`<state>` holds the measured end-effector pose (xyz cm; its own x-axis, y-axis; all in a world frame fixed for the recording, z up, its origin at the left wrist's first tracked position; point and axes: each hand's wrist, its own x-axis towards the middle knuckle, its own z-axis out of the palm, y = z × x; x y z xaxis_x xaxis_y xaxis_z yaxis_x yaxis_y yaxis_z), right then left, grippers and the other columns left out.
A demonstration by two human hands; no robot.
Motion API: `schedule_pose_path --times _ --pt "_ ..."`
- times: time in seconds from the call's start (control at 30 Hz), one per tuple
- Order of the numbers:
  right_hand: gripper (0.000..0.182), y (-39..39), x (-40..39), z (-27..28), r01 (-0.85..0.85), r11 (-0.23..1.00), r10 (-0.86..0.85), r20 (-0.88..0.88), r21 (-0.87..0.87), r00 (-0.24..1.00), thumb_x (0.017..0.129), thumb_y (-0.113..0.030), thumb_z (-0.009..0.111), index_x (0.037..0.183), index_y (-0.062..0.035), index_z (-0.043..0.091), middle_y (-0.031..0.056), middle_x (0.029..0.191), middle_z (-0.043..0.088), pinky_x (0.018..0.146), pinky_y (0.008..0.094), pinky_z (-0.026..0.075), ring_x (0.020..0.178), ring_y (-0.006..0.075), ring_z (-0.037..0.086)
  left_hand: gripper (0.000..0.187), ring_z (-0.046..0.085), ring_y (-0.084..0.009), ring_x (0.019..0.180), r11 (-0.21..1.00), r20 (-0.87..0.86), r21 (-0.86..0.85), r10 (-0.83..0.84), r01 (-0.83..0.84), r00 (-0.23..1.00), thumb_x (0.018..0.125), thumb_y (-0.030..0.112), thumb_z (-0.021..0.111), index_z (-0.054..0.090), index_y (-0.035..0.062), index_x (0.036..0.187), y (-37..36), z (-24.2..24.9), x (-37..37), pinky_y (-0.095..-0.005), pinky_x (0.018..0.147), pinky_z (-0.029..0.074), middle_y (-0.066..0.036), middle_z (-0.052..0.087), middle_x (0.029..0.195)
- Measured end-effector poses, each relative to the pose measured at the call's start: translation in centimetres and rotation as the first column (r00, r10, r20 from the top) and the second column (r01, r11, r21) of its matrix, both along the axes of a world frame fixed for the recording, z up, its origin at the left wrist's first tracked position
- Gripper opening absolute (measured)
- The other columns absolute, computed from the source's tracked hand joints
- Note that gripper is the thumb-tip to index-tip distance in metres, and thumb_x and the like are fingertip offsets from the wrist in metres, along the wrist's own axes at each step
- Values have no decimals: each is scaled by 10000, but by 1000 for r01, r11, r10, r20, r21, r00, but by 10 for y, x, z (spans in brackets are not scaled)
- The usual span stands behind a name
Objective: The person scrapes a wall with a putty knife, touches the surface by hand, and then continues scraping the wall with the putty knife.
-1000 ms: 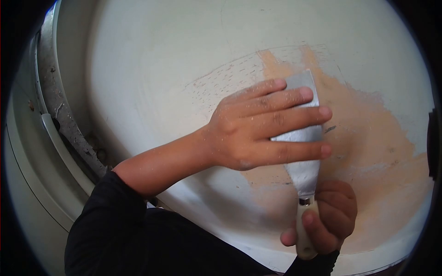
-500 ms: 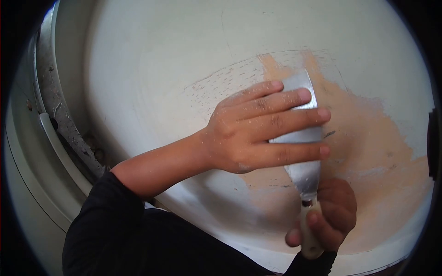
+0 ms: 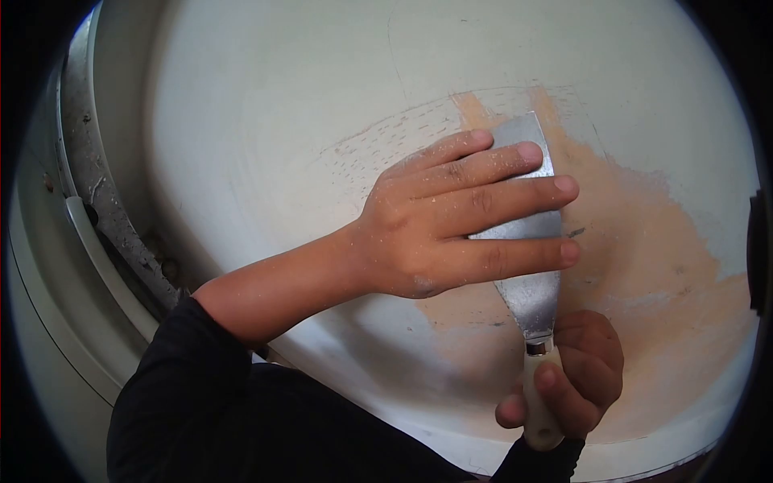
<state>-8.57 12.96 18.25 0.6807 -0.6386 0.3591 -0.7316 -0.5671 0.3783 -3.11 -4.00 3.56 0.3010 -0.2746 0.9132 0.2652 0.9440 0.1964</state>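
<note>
A scraper with a wide metal blade [image 3: 527, 296] and a pale handle [image 3: 540, 409] lies over an orange-tan patch [image 3: 636, 233] on a pale curved surface. My right hand [image 3: 586, 374] is wrapped round the handle at the lower right. Across the blade lies my left hand [image 3: 451, 217], its fingers spread and pointing right, palm down and hidden. The blade's top corner shows above the fingertips. Left of it, short pencil-like dashes mark the pale surface [image 3: 282, 105] under a curved line.
At the left runs a dusty, dirty channel [image 3: 105, 185] beside a pale curved edge strip [image 3: 109, 262]. A dark object [image 3: 758, 253] stands at the right rim of the view. My black sleeves cross the bottom.
Both hands and the scraper have shifted slightly upward in the view. The metal collar of the handle now shows more clearly.
</note>
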Motion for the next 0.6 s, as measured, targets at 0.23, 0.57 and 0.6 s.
schedule_pose_path --times 0.23,0.57,0.6 --pt "359 1 6 3 14 999 -15 19 36 1000 929 -402 742 1126 -125 626 4 776 480 517 312 458 579 150 484 287 605 -244 1297 1000 20 -14 -18 19 1000 901 188 690 754 346 1132 2 -1 2 -393 1145 410 -38 697 1316" --pt "384 -2 5 5 -19 998 20 -10 66 1000 918 -420 748 1143 -131 632 -6 734 483 507 305 452 588 141 487 286 618 -237 1280 996 -5 -87 7 -8 1000 884 193 715 751 352 1120 -1 -3 0 -392 1129 424 -29 697 1317" --pt "384 -1 5 5 -13 997 14 -8 74 1000 918 -420 748 1143 -131 632 -6 734 483 507 305 452 588 141 487 286 621 -241 1275 999 -7 -50 15 -16 1000 876 195 725 752 348 1117 -2 -1 1 -394 1126 427 -35 696 1317"
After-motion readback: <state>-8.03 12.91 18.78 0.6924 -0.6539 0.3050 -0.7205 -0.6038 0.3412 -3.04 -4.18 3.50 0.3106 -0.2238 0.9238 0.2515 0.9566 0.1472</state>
